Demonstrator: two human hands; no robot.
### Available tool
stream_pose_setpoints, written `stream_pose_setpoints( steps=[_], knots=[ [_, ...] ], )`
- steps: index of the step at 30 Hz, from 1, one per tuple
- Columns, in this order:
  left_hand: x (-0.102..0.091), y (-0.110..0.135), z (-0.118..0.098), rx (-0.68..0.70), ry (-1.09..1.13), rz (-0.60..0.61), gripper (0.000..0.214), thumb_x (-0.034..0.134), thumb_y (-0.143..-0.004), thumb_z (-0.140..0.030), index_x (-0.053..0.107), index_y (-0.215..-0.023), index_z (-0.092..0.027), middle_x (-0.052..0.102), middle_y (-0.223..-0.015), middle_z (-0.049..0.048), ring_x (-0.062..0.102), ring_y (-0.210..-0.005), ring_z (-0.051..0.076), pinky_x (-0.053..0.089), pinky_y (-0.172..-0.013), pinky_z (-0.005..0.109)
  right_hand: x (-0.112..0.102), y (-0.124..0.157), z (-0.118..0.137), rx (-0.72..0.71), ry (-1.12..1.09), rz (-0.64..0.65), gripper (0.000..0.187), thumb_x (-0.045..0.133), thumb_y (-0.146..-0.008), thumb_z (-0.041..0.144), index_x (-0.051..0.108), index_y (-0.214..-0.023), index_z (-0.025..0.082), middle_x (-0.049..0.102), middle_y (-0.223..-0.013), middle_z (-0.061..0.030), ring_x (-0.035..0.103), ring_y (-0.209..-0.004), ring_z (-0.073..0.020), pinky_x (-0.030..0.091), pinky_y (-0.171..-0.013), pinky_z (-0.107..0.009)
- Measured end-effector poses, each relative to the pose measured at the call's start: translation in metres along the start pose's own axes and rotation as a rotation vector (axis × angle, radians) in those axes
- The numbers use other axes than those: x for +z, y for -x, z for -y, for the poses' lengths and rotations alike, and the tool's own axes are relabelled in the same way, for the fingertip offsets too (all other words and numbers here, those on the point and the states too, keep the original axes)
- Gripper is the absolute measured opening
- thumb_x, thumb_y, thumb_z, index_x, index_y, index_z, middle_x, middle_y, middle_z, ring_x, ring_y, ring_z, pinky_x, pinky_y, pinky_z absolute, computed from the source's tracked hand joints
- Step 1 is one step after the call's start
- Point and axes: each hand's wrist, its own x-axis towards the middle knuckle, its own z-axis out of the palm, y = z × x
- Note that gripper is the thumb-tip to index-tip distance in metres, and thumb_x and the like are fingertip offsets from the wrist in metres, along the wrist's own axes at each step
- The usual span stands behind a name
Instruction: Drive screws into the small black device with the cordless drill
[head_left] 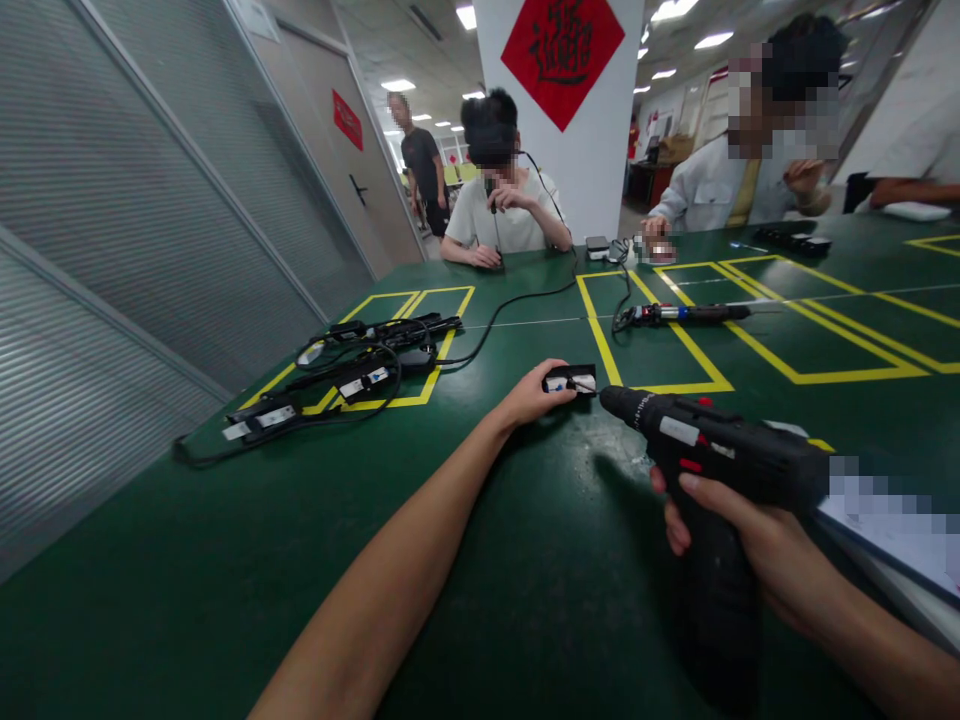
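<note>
My left hand (536, 395) is closed around the left end of a small black block (589, 374) with white labels on its near side, on the green table. My right hand (739, 520) grips the handle of a black cordless drill (720, 450) with red buttons. The drill points left, its chuck close to the block's right end. A thin bit seems to run from the chuck across the block's labelled side; whether it touches, I cannot tell.
Black cabled devices (360, 375) lie on the left inside yellow tape outlines. A pen-shaped electric tool (690, 314) with a cord lies beyond the drill. Papers (892, 530) lie at the right. Two people sit across the green table (525, 560); another stands behind.
</note>
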Motion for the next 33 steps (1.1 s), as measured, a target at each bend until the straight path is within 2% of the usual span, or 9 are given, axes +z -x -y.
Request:
stream_pose_setpoints(
  steps=[18,22,26,33],
  knots=[
    [-0.001,0.0,-0.004,-0.022,0.011,0.006,0.052,0.061,-0.071,-0.037,0.047,-0.117,-0.018,0.057,-0.107,0.0056,0.055,-0.09,0.018,0.044,-0.081,0.031,0.001,-0.002,0.001,-0.001,-0.034,0.005,0.023,0.046,-0.089,0.034,0.057,-0.097,0.015,0.06,-0.057,-0.0017,0.053,-0.054,-0.0163,0.038,-0.054,-0.029],
    [-0.001,0.001,-0.005,-0.035,0.041,0.008,0.047,0.055,-0.075,-0.035,0.047,-0.117,-0.018,0.057,-0.107,0.0049,0.054,-0.091,0.018,0.044,-0.082,0.03,0.001,-0.001,0.0,-0.006,-0.042,0.005,0.023,0.046,-0.089,0.033,0.058,-0.097,0.015,0.06,-0.057,-0.0019,0.054,-0.055,-0.0172,0.038,-0.056,-0.03],
    [0.0,0.001,-0.009,-0.049,0.061,-0.02,0.038,0.046,-0.081,-0.035,0.05,-0.114,-0.018,0.056,-0.111,0.0046,0.052,-0.102,0.018,0.04,-0.091,0.031,0.001,0.001,0.001,-0.009,-0.052,0.0,0.023,0.047,-0.088,0.032,0.059,-0.097,0.015,0.061,-0.057,-0.0021,0.053,-0.054,-0.0168,0.038,-0.055,-0.03],
    [0.002,0.001,-0.01,-0.037,-0.013,-0.052,0.042,0.049,-0.08,-0.04,0.049,-0.116,-0.018,0.056,-0.111,0.0048,0.053,-0.098,0.018,0.041,-0.091,0.031,0.002,0.003,0.0,0.022,-0.035,0.006,0.023,0.048,-0.088,0.033,0.059,-0.097,0.015,0.061,-0.056,-0.002,0.053,-0.054,-0.0166,0.037,-0.054,-0.029]
  ],
)
